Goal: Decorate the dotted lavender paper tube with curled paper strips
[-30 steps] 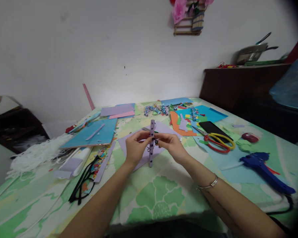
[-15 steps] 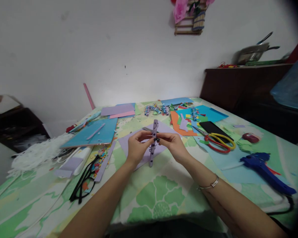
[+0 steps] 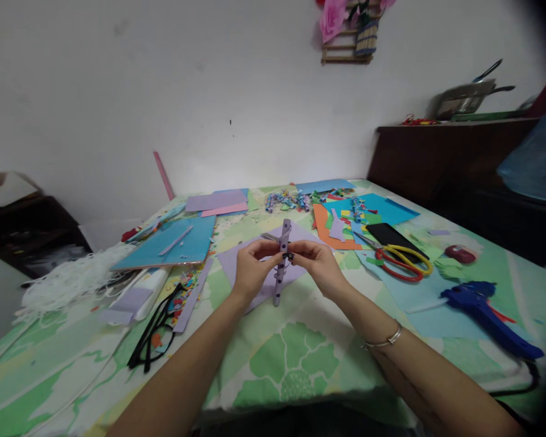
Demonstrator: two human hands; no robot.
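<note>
Between my hands a rolled purple paper tube [image 3: 279,280] with dark dots stands nearly upright, leaning slightly right at its top. My left hand [image 3: 255,267] grips it from the left, thumb and fingers pinched at its middle. From the right, my right hand [image 3: 316,264] closes its fingertips on the same tube, and a small dark piece shows at the right thumb tip. Thin curled strips stick out of the tube's side. Beneath lies a purple paper sheet [image 3: 231,260] on the tablecloth. A pointed grey tip shows behind the tube; what it belongs to is hidden.
Right: scissors [image 3: 403,264], black phone [image 3: 386,233], blue glue gun [image 3: 486,312] with a cord. Left: black glasses [image 3: 152,334], blue folder [image 3: 177,240], white cord bundle [image 3: 73,282]. At the back lie decorated paper tubes [image 3: 304,200] and an orange paper piece [image 3: 321,224].
The tube's top has tilted very slightly to the right. Both hands keep the same grip on it, and the view has shifted a little.
</note>
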